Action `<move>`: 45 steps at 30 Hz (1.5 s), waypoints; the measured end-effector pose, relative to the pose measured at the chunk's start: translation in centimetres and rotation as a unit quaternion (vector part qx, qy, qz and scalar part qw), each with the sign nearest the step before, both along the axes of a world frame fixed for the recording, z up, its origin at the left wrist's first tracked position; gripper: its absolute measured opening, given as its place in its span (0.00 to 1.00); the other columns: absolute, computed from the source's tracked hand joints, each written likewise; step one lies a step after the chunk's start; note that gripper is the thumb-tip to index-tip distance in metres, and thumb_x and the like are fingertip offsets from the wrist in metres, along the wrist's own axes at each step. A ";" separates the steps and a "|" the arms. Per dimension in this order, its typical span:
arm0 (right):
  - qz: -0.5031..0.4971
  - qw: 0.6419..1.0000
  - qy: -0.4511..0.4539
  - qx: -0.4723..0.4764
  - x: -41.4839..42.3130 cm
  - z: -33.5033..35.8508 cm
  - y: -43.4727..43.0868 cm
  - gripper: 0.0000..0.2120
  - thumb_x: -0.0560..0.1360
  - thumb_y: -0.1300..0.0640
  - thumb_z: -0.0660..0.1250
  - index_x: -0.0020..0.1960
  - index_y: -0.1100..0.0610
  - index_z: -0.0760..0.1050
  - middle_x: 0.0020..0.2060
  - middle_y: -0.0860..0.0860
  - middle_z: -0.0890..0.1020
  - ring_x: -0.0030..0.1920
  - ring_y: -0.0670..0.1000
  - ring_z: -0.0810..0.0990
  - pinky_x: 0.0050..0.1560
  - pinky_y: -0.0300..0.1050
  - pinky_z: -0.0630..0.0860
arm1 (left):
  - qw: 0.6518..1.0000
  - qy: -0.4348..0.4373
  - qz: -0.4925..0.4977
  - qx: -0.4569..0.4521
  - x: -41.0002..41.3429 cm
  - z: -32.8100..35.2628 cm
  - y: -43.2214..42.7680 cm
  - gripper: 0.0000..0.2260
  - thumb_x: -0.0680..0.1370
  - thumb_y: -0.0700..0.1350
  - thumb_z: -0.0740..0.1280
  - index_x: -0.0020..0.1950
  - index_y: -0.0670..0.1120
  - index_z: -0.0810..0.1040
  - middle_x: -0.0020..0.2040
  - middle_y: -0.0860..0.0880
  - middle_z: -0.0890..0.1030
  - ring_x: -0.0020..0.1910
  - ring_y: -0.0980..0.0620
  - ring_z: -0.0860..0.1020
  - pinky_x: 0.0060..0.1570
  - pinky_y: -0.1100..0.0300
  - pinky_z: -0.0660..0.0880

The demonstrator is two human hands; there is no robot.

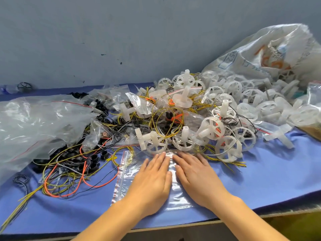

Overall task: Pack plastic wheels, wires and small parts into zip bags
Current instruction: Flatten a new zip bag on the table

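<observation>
A clear zip bag (124,178) with a red seal strip lies flat on the blue table cover, near the front edge. My left hand (151,183) and my right hand (196,180) press flat on it side by side, fingers straight, fingertips almost touching the pile. Just beyond the fingertips is a heap of white plastic wheels (217,115) with hubs. Yellow, orange and black wires (69,173) tangle to the left, mixed with small black parts (93,162).
A crumpled pile of empty clear bags (34,122) covers the left of the table. A large white woven sack (271,54) of wheels lies open at the back right. The grey wall stands close behind. The table's front edge (225,221) runs just under my wrists.
</observation>
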State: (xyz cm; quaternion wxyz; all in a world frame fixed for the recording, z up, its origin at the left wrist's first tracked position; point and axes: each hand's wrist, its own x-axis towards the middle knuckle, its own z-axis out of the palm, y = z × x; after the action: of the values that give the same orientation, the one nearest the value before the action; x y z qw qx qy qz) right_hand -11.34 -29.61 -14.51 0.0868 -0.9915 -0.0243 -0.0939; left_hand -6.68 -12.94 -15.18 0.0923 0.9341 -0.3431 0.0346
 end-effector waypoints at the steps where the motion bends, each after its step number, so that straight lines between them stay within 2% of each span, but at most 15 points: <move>1: -0.004 1.000 0.010 -0.002 -0.1 0.0 -0.4 0.24 0.84 0.46 0.43 0.79 0.44 0.54 0.78 0.42 0.57 0.77 0.43 0.52 0.76 0.43 0.42 | 1.000 0.006 0.007 0.005 0.2 -0.1 0.8 0.26 0.83 0.57 0.41 0.80 0.53 0.43 0.80 0.56 0.42 0.75 0.63 0.38 0.73 0.59 0.33; 4: -0.029 0.999 0.029 0.003 -0.5 0.0 -1.5 0.25 0.83 0.43 0.44 0.79 0.45 0.52 0.79 0.44 0.53 0.79 0.44 0.46 0.76 0.43 0.38 | 0.998 0.009 0.042 0.040 0.9 -0.1 3.9 0.27 0.82 0.59 0.41 0.80 0.53 0.44 0.80 0.55 0.44 0.77 0.61 0.41 0.73 0.59 0.34; 9: -0.064 0.997 0.048 0.008 -1.5 0.3 -2.6 0.27 0.83 0.42 0.43 0.80 0.45 0.45 0.80 0.43 0.46 0.79 0.45 0.40 0.76 0.48 0.38 | 0.996 0.034 0.070 0.050 1.4 0.3 7.8 0.33 0.77 0.65 0.34 0.80 0.54 0.42 0.79 0.58 0.38 0.74 0.61 0.31 0.75 0.56 0.34; 12: -0.068 0.996 0.047 0.017 -1.6 0.5 -2.5 0.26 0.83 0.42 0.43 0.80 0.45 0.45 0.80 0.42 0.46 0.78 0.44 0.40 0.76 0.46 0.38 | 0.996 0.022 0.083 0.020 1.1 0.5 8.4 0.29 0.80 0.62 0.41 0.80 0.54 0.46 0.80 0.57 0.42 0.77 0.59 0.37 0.76 0.56 0.38; 15: -0.080 0.997 0.000 0.011 -1.9 1.2 -2.2 0.24 0.83 0.45 0.48 0.78 0.46 0.56 0.78 0.44 0.59 0.78 0.47 0.53 0.75 0.46 0.49 | 0.987 -0.018 0.093 -0.132 0.9 1.4 8.6 0.22 0.83 0.52 0.55 0.77 0.48 0.63 0.76 0.50 0.63 0.76 0.54 0.58 0.74 0.59 0.54; 18: -0.083 0.990 -0.114 0.000 -2.4 2.4 -1.4 0.15 0.79 0.55 0.65 0.65 0.51 0.76 0.60 0.48 0.80 0.63 0.54 0.77 0.62 0.51 0.70 | 0.951 -0.035 0.135 -0.274 1.4 3.3 9.3 0.13 0.82 0.44 0.59 0.65 0.50 0.75 0.60 0.54 0.78 0.60 0.59 0.74 0.60 0.61 0.68; 21: -0.042 0.981 -0.187 0.027 -2.0 3.2 0.6 0.12 0.74 0.61 0.70 0.56 0.52 0.81 0.48 0.48 0.83 0.49 0.56 0.81 0.47 0.53 0.76 | 0.894 0.151 0.222 -0.359 2.4 5.4 9.7 0.10 0.82 0.41 0.58 0.54 0.52 0.78 0.45 0.50 0.83 0.39 0.56 0.80 0.44 0.53 0.77; 23: 0.004 0.980 -0.184 0.071 -1.4 3.8 2.4 0.11 0.76 0.61 0.69 0.56 0.52 0.80 0.47 0.48 0.82 0.48 0.55 0.81 0.46 0.52 0.76 | 0.809 0.326 0.278 -0.403 2.6 6.2 9.3 0.08 0.83 0.40 0.57 0.53 0.45 0.76 0.39 0.43 0.80 0.30 0.49 0.76 0.32 0.53 0.79; 24: 0.028 0.980 -0.175 0.095 -1.0 3.9 3.3 0.11 0.77 0.60 0.67 0.57 0.52 0.80 0.47 0.48 0.82 0.48 0.54 0.80 0.46 0.52 0.76 | 0.767 0.390 0.298 -0.413 2.4 6.6 9.1 0.07 0.83 0.40 0.57 0.52 0.43 0.75 0.36 0.43 0.76 0.28 0.49 0.73 0.27 0.56 0.77; 26: 0.073 0.979 -0.150 0.117 -0.3 3.7 4.9 0.11 0.79 0.59 0.64 0.60 0.51 0.79 0.51 0.48 0.81 0.51 0.54 0.79 0.50 0.51 0.76 | 0.737 0.443 0.318 -0.399 2.0 7.3 8.6 0.07 0.83 0.41 0.57 0.52 0.43 0.74 0.35 0.43 0.72 0.29 0.49 0.70 0.26 0.58 0.77; 29: 0.110 0.979 -0.110 0.129 1.0 2.9 6.7 0.14 0.81 0.54 0.59 0.65 0.48 0.74 0.56 0.46 0.79 0.54 0.51 0.77 0.54 0.46 0.72 | 0.743 0.431 0.321 -0.400 2.1 7.9 8.5 0.07 0.83 0.42 0.59 0.56 0.46 0.76 0.44 0.41 0.75 0.36 0.47 0.75 0.31 0.53 0.81; 36: 0.117 0.987 -0.077 0.079 2.8 1.1 7.5 0.17 0.83 0.51 0.54 0.70 0.47 0.69 0.57 0.47 0.75 0.56 0.52 0.73 0.55 0.44 0.69 | 0.691 0.489 0.314 -0.430 2.1 8.4 9.7 0.12 0.79 0.48 0.67 0.62 0.49 0.77 0.55 0.40 0.81 0.55 0.44 0.81 0.43 0.51 0.80; 39: 0.123 0.987 -0.083 0.062 2.9 0.9 7.5 0.16 0.82 0.51 0.55 0.68 0.48 0.72 0.54 0.48 0.75 0.53 0.53 0.74 0.52 0.46 0.71 | 0.691 0.498 0.297 -0.432 1.8 8.2 9.9 0.10 0.80 0.48 0.65 0.60 0.49 0.77 0.52 0.42 0.84 0.53 0.43 0.83 0.45 0.53 0.79; 42: 0.128 0.985 -0.084 0.074 2.8 0.9 7.3 0.15 0.82 0.53 0.56 0.66 0.48 0.73 0.52 0.48 0.75 0.52 0.54 0.75 0.51 0.46 0.71 | 0.740 0.425 0.294 -0.430 1.6 7.8 9.8 0.09 0.81 0.43 0.61 0.59 0.49 0.77 0.47 0.47 0.86 0.43 0.50 0.83 0.45 0.55 0.78; 45: 0.121 0.986 -0.069 0.096 2.7 0.9 7.2 0.16 0.82 0.52 0.55 0.68 0.46 0.71 0.54 0.47 0.75 0.55 0.52 0.73 0.55 0.44 0.69 | 0.753 0.424 0.259 -0.432 1.3 7.5 9.5 0.09 0.80 0.39 0.63 0.58 0.44 0.78 0.42 0.48 0.85 0.37 0.51 0.81 0.43 0.55 0.79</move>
State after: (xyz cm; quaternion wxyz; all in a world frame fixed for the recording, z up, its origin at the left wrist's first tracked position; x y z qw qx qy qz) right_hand -8.59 -22.36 -13.59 0.1905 -0.9594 -0.1409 -0.1531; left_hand -5.41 -3.41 -7.70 0.6092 0.7669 0.0380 -0.1983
